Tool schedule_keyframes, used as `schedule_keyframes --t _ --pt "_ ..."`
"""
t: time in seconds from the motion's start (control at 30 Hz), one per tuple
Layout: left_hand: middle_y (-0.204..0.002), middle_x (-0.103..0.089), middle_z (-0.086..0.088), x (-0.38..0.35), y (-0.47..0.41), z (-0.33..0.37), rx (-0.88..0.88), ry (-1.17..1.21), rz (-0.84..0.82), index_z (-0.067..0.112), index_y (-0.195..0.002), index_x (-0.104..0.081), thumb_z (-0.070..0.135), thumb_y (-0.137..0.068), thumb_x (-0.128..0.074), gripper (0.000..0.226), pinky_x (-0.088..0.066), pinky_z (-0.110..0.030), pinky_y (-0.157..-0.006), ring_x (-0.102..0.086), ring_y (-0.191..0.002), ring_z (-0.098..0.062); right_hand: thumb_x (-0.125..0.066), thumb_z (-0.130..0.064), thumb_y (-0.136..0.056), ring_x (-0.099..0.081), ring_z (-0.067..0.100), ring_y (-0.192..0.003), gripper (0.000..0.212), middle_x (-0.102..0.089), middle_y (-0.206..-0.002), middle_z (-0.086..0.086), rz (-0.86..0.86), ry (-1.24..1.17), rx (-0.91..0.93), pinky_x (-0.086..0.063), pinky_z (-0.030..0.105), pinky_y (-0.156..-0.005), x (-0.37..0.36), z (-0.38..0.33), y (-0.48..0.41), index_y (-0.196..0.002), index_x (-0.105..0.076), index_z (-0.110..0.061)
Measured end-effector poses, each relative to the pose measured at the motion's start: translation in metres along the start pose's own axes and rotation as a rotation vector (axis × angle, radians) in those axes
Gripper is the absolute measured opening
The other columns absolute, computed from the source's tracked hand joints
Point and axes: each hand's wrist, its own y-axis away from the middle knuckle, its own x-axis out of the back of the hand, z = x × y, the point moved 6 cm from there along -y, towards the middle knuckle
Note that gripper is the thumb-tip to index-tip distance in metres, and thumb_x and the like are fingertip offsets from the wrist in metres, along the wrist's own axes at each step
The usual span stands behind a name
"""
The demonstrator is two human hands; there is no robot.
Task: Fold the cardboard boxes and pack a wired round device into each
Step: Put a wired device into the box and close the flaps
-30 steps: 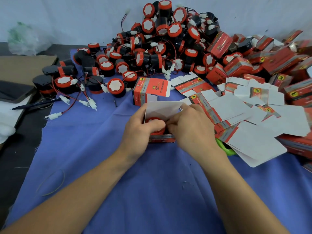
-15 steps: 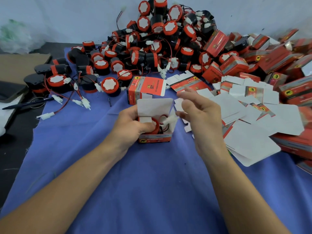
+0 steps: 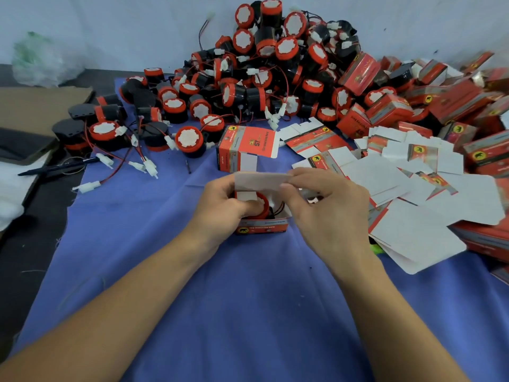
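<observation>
- Head view: the right hand (image 3: 327, 208), spread clear of the box (image 3: 261, 228) half a second ago, is now pinching its lid flap (image 3: 261, 181) and folding it down.
- Meanwhile the left hand (image 3: 223, 208) is gripping the box's left side.
- Inside the box the device (image 3: 260, 206) is sitting, so closing is beginning.

Just one head cam, wide-angle, looking forward and down from close over the bench (image 3: 35, 257), wall (image 3: 110, 23) at 12 o'clock.

"ST" on the upright red box (image 3: 249, 143), other box print too blurred
</observation>
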Motion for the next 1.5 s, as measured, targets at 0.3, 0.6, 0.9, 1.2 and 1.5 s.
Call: schedule_keyframes --t 0.3,0.6,0.9,1.2,1.5 --pt "-0.098 -0.080 0.008 0.001 0.001 -0.002 0.039 -0.003 0.040 0.032 -0.094 -0.077 -0.004 -0.083 -0.077 0.037 -0.061 -0.031 -0.084 -0.075 -0.096 -0.014 -0.082 0.001 -0.077 -0.076 0.009 -0.082 0.018 -0.080 -0.093 -0.006 0.023 -0.459 -0.168 -0.060 0.025 -0.069 0.034 0.005 -0.018 -0.083 -0.081 -0.016" --pt "-0.100 -0.080 0.005 -0.001 0.004 0.000 0.024 -0.015 0.003 0.029 -0.103 -0.076 -0.006 -0.083 -0.073 0.041 -0.060 -0.027 -0.078 -0.075 -0.094 -0.015 -0.071 -0.002 -0.086 -0.073 0.027 -0.077 0.019 -0.079 -0.087 0.003 -0.292 0.235 0.255 -0.059 0.039 -0.073 0.000 -0.039 -0.011 -0.085 -0.081 -0.017" --pt "-0.096 -0.079 0.011 -0.004 0.004 -0.002 0.041 -0.069 0.047 0.035 -0.100 -0.078 0.027 -0.071 -0.073 0.031 -0.061 -0.038 -0.085 -0.075 -0.093 -0.011 -0.059 0.002 -0.082 -0.059 0.027 -0.074 0.034 -0.069 -0.077 0.004 -0.685 0.502 0.293 -0.052 0.038 -0.069 -0.006 -0.052 -0.032 -0.084 -0.076 -0.027" --pt "-0.093 -0.080 0.010 -0.008 0.002 0.000 0.052 -0.105 0.076 0.026 -0.096 -0.080 0.043 -0.058 -0.084 0.042 -0.063 -0.044 -0.086 -0.077 -0.091 -0.011 -0.069 -0.010 -0.075 -0.060 0.022 -0.097 0.025 -0.073 -0.087 -0.006 -0.487 0.598 0.287 -0.036 0.027 -0.094 -0.028 -0.024 -0.030 -0.083 -0.078 -0.031" --pt "-0.099 -0.081 0.011 -0.009 0.001 -0.002 0.012 -0.127 0.042 0.028 -0.100 -0.081 0.032 -0.058 -0.090 0.043 -0.060 -0.047 -0.095 -0.076 -0.099 -0.012 -0.087 -0.007 -0.070 -0.063 0.036 -0.095 0.016 -0.071 -0.092 0.005 -0.322 0.367 0.217 -0.044 0.043 -0.090 -0.025 -0.006 -0.010 -0.080 -0.083 -0.018"
